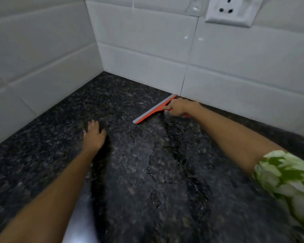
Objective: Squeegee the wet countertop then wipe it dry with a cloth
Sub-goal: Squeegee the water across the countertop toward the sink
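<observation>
Squeegee (154, 110): orange plastic body, grey rubber blade, lying blade-down on the dark speckled granite countertop (63, 130). Its far end touches the foot of the white tiled back wall (147, 55); the near end points out toward the middle of the counter. We judge it light and stiff in the body, with a soft, flexible blade edge that only works when pressed flat. The handle is the place to hold it, and that is where it is held. Wet plastic may be slippery, so we'd call for a firm wrap.

Right hand (178, 107): fingers curled closed around the squeegee handle, which is mostly hidden under the hand. The arm reaches far in from the right, with a green and white patterned sleeve (286, 179) at the elbow.

Left hand (93, 135): holds nothing, palm down, fingers loosely spread and resting on the countertop well to the left of the squeegee. It looks like a brace.

The counter shows water: shiny irregular puddle edges and streaks between the two arms, running toward the near edge. We judge the squeegee step is under way, starting from the wall. No cloth is in view. A white wall socket (233, 9) sits high on the back wall, well above the wet area.
</observation>
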